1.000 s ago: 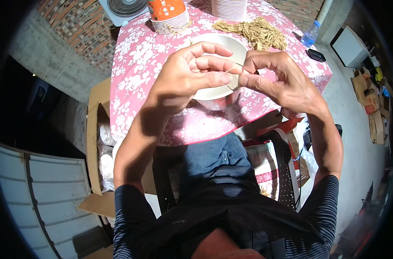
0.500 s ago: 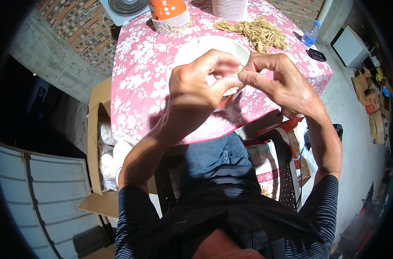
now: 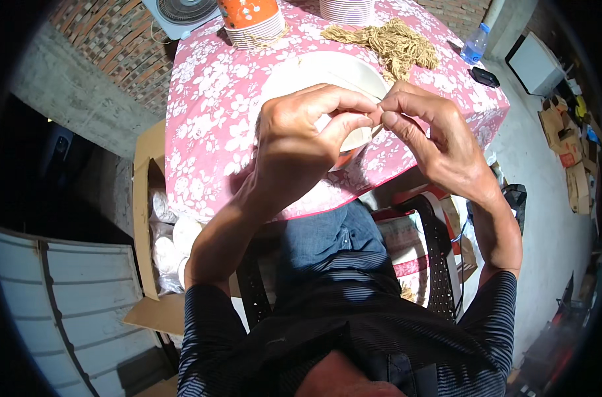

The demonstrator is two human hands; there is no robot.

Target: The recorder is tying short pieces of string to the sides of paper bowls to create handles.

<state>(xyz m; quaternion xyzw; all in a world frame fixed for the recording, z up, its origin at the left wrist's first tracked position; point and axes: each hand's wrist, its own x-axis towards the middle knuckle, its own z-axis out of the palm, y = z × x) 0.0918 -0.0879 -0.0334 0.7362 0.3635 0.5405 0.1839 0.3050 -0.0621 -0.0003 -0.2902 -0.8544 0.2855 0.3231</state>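
Above the near part of the table, my left hand [image 3: 298, 135] and my right hand [image 3: 446, 145] meet fingertip to fingertip. Both are closed in a pinch, thumb against forefinger. What they hold between them is thin and small, largely covered by the fingers. Just beneath is a white round tub [image 3: 317, 66], whose orange outer side shows in part below my left fingers. My hands hide much of it. Beyond the tub lies a loose bundle of tan cord [image 3: 399, 47].
A pink flowered cloth [image 3: 208, 112] covers the table. Stacked orange-and-white tubs [image 3: 255, 30] and a white stack [image 3: 347, 10] stand at the back, near a fan [image 3: 182, 9]. A bottle [image 3: 474, 45] and black case [image 3: 484, 77] sit right. An open carton [image 3: 141, 218] stands left.
My right hand has shifted slightly right and down, and its fingers have straightened a little. My left fingertips have drawn closer together. Both hands still meet over the tub.
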